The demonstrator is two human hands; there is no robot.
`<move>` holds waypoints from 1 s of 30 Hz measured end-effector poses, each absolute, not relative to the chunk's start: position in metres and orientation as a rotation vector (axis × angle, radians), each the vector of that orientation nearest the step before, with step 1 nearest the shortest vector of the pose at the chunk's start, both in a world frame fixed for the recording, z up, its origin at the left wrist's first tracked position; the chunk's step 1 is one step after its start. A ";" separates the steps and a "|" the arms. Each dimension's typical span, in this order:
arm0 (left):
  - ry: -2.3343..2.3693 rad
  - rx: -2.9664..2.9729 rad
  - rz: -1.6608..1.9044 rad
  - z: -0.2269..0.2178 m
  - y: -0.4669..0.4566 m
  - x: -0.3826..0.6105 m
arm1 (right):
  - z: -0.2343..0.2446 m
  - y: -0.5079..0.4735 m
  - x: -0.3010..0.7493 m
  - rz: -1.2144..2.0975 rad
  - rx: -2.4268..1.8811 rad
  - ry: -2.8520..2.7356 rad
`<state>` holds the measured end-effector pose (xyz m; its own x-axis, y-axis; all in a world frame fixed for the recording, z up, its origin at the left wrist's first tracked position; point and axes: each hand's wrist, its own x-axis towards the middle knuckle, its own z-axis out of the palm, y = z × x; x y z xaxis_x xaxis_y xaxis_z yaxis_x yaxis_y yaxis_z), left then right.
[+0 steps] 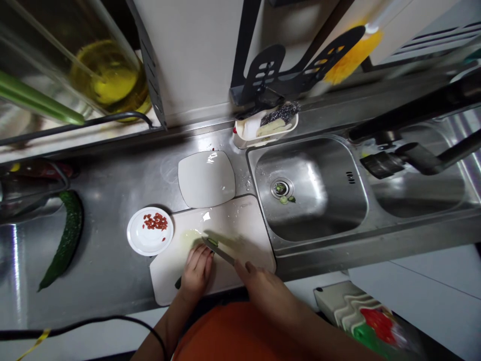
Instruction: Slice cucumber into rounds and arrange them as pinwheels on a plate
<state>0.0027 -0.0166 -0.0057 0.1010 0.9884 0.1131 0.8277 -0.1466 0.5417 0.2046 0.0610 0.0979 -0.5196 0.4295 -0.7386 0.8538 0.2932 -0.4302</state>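
Note:
My left hand (198, 268) is closed over a cucumber (178, 284) lying on the white cutting board (246, 225). Most of the cucumber is hidden by the fingers; its dark green end sticks out to the left of the palm. My right hand (265, 287) grips a kitchen knife (224, 254) whose blade reaches up to the left, right beside my left fingertips. A small green cucumber slice (213, 241) shows against the blade. A wet, pale green patch marks the board above my left hand.
Left of the board stands a small white plate (137, 239) with red dried berries. Behind is a squarish white plate (206, 178). A whole cucumber (69, 235) lies far left. The steel sink (323, 215) at right has green scraps near its drain. A black faucet (387, 163) juts over it.

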 end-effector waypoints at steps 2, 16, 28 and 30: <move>1.786 2.037 0.653 -0.005 -0.016 0.003 | 0.097 0.061 0.205 -1.148 1.148 2.083; 1.788 2.067 0.658 -0.002 -0.014 0.004 | 0.089 0.064 0.198 -1.176 1.140 2.130; 1.766 2.069 0.648 -0.001 -0.013 0.003 | 0.081 0.066 0.190 -1.251 1.191 2.077; 1.764 2.072 0.645 -0.001 -0.013 0.003 | 0.079 0.066 0.189 -1.240 1.196 2.073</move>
